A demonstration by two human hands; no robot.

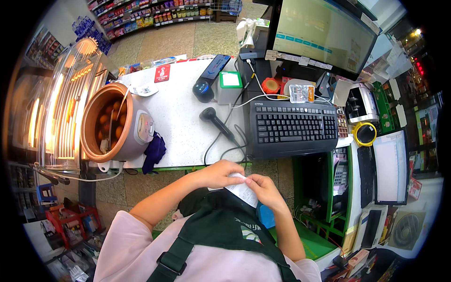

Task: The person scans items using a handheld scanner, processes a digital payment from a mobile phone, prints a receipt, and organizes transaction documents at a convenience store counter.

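Note:
Between my two hands is a printed paper slip (243, 193), probably a receipt, held close to my dark green apron (218, 225). My left hand (222, 173) grips its upper left edge with thumb and bent fingers. On the other side, my right hand (264, 188) pinches the upper right edge. Part of the paper is hidden behind my fingers. Just beyond my hands, a black handheld barcode scanner (217, 123) lies on the white counter (176, 116), its cable looping towards the keyboard (296, 123).
At left stand a pot of eggs in dark broth (137, 130) and a lit glass roller grill (67, 116). A monitor (320, 35) rises behind the keyboard. A payment device (230, 86) is near the counter's middle. An open green-framed cabinet (331, 187) is at right.

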